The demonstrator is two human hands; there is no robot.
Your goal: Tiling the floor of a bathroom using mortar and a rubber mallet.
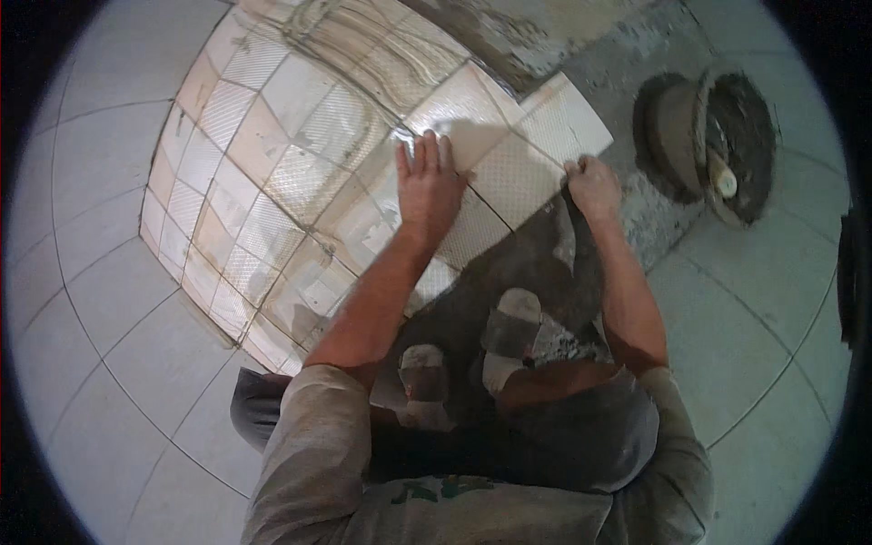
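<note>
My left hand (431,186) lies with fingers extended on the patterned square tiles near their top right part, touching a pale tile (463,123). My right hand (593,191) is closed on the corner of a cream textured tile (531,182) at the right edge of the tiled patch (282,173). Another textured tile (568,123) adjoins it above. Dark wet mortar (554,254) lies just below these tiles, between my hands and my feet.
A round bucket (670,136) of dark mortar with a pale tool handle (725,180) stands at right. My sandalled feet (513,331) are below the mortar. Large pale floor tiles (118,318) surround the patch. Rough concrete (536,27) runs along the top.
</note>
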